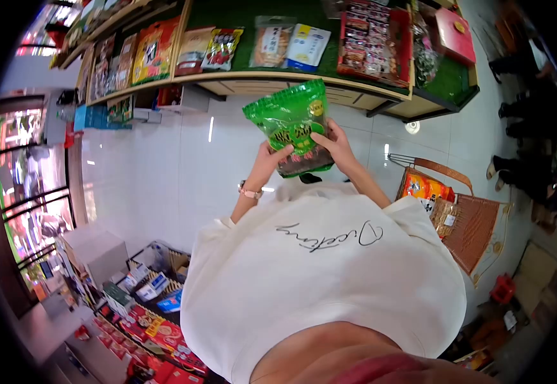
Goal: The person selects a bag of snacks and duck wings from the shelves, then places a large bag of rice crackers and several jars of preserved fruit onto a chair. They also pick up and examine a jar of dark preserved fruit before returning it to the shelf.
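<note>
A green plastic food bag (298, 118) with a see-through lower part and dark contents is held out in front of my chest. My left hand (269, 165) grips its lower left side, thumb pressed on the front. On the right side, my right hand (337, 144) holds it the same way, with the thumb near the printed letters. The fingers behind the bag are hidden. Just beyond the bag runs the front edge of a green-lined display shelf (240, 82).
Snack packets (223, 48), a white and blue pouch (307, 47) and a red box of small packets (371, 45) sit on the shelf. A woven chair (473, 227) at right bears an orange bag (427, 189). Boxes (154, 287) stand at lower left; people's legs (521, 169) show far right.
</note>
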{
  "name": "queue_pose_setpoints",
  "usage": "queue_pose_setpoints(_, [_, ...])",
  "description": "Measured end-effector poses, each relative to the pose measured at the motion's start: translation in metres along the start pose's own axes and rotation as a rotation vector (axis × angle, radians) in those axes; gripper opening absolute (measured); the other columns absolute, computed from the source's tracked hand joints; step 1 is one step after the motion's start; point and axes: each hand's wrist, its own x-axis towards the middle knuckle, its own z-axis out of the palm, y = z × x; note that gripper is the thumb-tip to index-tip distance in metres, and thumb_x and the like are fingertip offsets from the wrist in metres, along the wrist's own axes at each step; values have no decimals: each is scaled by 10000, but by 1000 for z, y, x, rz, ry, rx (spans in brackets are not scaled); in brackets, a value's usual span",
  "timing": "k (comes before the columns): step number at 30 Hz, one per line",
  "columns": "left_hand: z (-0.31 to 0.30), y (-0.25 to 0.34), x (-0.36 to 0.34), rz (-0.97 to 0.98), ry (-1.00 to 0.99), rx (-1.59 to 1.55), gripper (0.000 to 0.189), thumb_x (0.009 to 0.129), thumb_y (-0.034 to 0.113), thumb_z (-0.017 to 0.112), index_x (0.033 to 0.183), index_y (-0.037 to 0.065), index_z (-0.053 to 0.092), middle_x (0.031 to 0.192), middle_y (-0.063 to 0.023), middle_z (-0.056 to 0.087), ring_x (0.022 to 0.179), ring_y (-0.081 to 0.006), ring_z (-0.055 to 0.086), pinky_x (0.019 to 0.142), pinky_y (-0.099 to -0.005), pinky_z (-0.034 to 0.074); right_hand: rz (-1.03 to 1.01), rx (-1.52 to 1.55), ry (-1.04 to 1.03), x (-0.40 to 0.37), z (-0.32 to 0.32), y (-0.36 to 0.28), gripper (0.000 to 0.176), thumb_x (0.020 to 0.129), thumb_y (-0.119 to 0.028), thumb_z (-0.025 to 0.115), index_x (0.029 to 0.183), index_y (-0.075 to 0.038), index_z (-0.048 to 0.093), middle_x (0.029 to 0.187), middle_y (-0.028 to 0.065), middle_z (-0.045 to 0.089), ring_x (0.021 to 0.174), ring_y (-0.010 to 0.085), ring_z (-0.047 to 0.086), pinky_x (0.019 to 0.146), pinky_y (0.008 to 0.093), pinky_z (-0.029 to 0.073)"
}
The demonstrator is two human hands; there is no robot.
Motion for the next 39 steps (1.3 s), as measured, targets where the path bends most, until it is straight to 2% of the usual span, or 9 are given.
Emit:
queue_pose_setpoints(1, [-14,4,-2,13,30,-28,232,809,154,651,963,-6,585,814,-6,616,659,-51,520,572,-207,424,-11,-25,-9,8,14,7,380,806,-127,652,1134,-42,480,973,16,577,858,79,535,638,205,437])
queue_pose_setpoints(2, [-27,7,-3,30,25,-77,277,816,139,629,1022,-34,565,897,-56,631,766,-101,581,689,-244,475,8,-54,-3,14,27,11,355,827,-128,625,1133,-23,479,1035,35,568,941,100,522,803,236,421])
queue_pose_setpoints(8, [-77,20,2,-54,129,162,229,816,149,637,949,-34,603,841,-52,640,729,-96,578,666,-230,465,70,-85,-84,61,57,29,362,816,-129,646,1131,-29,498,988,26,583,843,77,534,655,201,438])
queue_pose_setpoints(12, [-94,17,32,14,235,-7,225,808,175,657,912,-18,606,731,-1,595,587,-52,487,520,-206,386,156,-182,-132,107,60,34,375,827,-146,639,1149,-11,504,1011,30,591,893,83,542,746,214,442])
queue_pose_setpoints(26, [-217,101,229,-74,311,2,282,831,153,626,1026,-44,578,944,-71,625,800,-102,566,712,-245,451,164,-212,-189,367,84,51,413,812,-225,662,1123,7,519,953,39,600,827,94,558,689,223,455])
queue_pose_setpoints(31, [-263,96,286,-181,260,-40,266,813,189,659,975,-16,609,847,-19,620,685,-73,525,614,-226,425,356,-305,-116,436,38,121,447,864,-377,564,1119,-12,525,918,48,609,827,121,569,730,253,451])
queue_pose_setpoints(35, [-306,79,339,-269,203,69,251,811,195,663,952,-8,619,817,-10,614,653,-61,500,581,-218,402,72,-1393,-24,456,8,150,481,780,-347,643,1167,-85,528,1045,110,562,1000,271,534,838,392,439])
queue_pose_setpoints(36, [-321,74,358,-336,155,176,236,819,188,655,957,0,625,831,-5,618,661,-60,500,589,-219,400,-120,-1521,136,459,5,157,532,724,-334,673,1177,-96,526,1113,161,504,1036,355,480,850,452,418])
queue_pose_setpoints(39, [-344,49,418,-274,38,108,299,830,208,643,1036,-2,588,914,-19,617,758,-85,538,685,-228,427,64,-1564,346,477,-9,167,624,735,-377,653,1280,-182,419,1303,173,381,1172,392,372,933,493,339])
